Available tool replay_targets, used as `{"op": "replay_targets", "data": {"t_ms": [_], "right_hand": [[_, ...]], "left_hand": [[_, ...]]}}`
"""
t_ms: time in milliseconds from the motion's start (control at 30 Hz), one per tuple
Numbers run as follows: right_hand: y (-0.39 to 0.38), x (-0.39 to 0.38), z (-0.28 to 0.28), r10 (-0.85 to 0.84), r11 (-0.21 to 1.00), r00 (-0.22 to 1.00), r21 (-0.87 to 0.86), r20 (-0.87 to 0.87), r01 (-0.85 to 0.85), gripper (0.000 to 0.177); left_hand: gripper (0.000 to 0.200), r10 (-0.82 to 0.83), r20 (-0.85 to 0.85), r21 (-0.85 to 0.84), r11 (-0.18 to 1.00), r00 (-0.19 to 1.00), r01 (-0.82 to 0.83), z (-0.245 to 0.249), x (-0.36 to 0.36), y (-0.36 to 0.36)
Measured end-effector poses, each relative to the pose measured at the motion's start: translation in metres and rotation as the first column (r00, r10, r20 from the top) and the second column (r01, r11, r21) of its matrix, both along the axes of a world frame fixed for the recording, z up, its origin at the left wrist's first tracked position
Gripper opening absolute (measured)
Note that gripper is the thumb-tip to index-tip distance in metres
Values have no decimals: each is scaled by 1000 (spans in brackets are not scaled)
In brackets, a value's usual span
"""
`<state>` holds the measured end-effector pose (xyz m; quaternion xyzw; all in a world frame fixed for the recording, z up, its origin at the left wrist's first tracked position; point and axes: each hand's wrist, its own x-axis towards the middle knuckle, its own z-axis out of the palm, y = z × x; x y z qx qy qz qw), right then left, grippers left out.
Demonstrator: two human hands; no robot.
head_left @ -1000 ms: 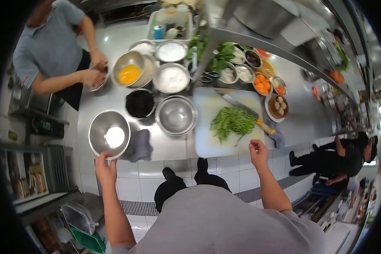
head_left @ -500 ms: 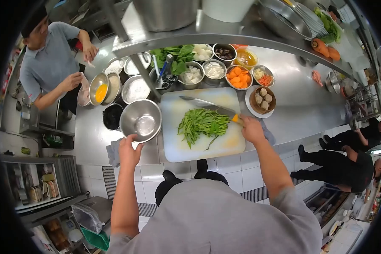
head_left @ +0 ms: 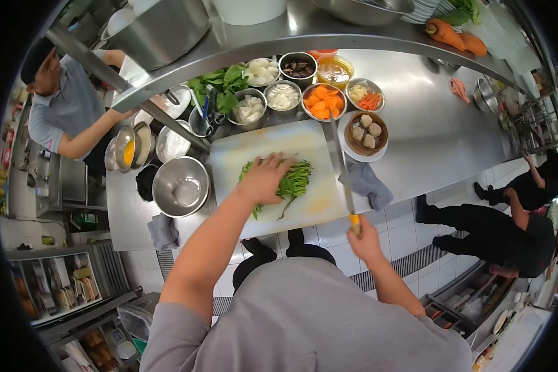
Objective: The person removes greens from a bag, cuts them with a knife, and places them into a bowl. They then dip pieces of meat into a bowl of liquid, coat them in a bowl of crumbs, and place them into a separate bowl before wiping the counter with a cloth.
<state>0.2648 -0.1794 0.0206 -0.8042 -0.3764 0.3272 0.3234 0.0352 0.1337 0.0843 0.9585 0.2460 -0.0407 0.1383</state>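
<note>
Near edge, right: right hand (head_left: 363,240), just off the corner of the cutting board (head_left: 279,137). Holding the knife (head_left: 343,161) by its yellow handle (head_left: 354,221), blade pointing away from the body along the board's right side. Presumably kept there to hold the edge apart from the left arm. Grip: fingers curled round the handle, closed firmly as far as visible; exact finger order too small to tell. Tip seen against the orange pieces (head_left: 321,105); contact not determinable from this angle.

Next, mid-board: left hand (head_left: 266,181), laid over the leafy greens (head_left: 297,178), partly covering the pile. Likely placed so to keep loose stems together. Grip: fingers extended, palm down, touching the greens without closing round them; pressure not visible.

Left of the board, just beside: wide steel bowl (head_left: 181,186), apparently stationed within easy reach of the left hand. Right of the board: grey cloth (head_left: 367,186).

Beyond the board: ingredient bowls (head_left: 284,113), grouped close, apparently for ready access. To their right, round basket (head_left: 383,140) on a white plate (head_left: 369,159). Farthest, upper left: co-worker (head_left: 74,105) in a grey shirt, partly hidden behind a shelf post (head_left: 93,61).
</note>
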Motion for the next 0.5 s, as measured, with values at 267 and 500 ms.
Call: {"op": "replay_targets", "data": {"t_ms": [267,500], "right_hand": [[16,-51,51,177,980,984,-86,-18,-177,50],[16,-48,55,324,937,935,-182,142,-297,46]], "left_hand": [[72,331,-215,200,936,919,-290,-55,7,-25],[70,441,-193,98,898,877,-429,-37,5,-37]]}}
